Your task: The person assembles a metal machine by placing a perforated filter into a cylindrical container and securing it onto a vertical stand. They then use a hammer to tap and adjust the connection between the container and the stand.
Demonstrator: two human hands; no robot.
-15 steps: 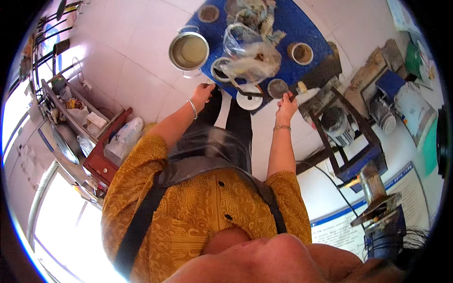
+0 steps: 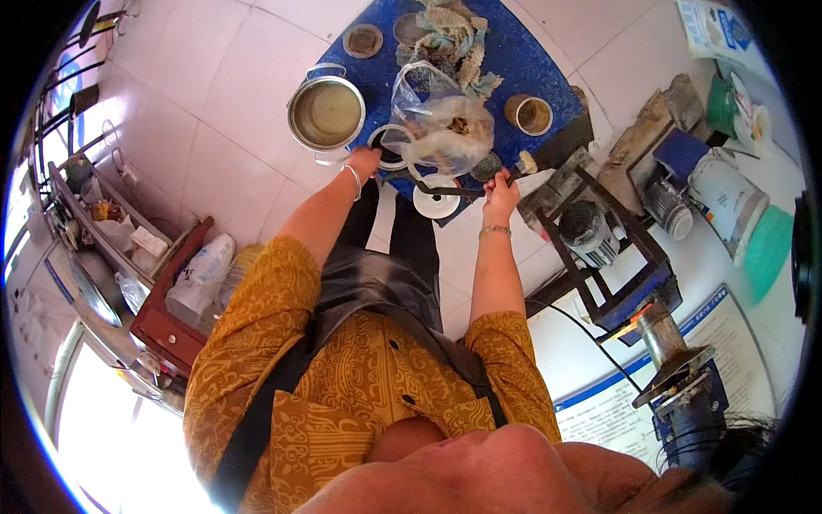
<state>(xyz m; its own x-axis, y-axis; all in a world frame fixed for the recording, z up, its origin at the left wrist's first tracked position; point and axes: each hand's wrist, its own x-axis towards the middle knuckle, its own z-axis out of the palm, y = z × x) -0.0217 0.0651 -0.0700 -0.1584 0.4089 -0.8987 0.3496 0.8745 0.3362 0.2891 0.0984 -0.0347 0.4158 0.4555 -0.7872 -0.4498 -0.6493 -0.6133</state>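
Note:
At the near edge of the blue table, my right hand is closed round a dark handle. A pale, chunky piece shows just beyond it. A round grey disc lies close to those fingers, partly behind a clear plastic bag. My left hand is closed beside a white-rimmed round container; what its fingers grip is too small to tell. A dark bar crosses above a white round lid between my hands.
A two-handled metal pot with pale liquid stands left of the table. Further back lie a ragged cloth, a round tin and a brown cup. To the right stands a dark metal frame; a red-brown drawer unit is left.
The view has shifted, so the table sits lower and further left. Both hands have moved forward over the table's near edge, and the grey disc and pale piece have moved along with my right hand.

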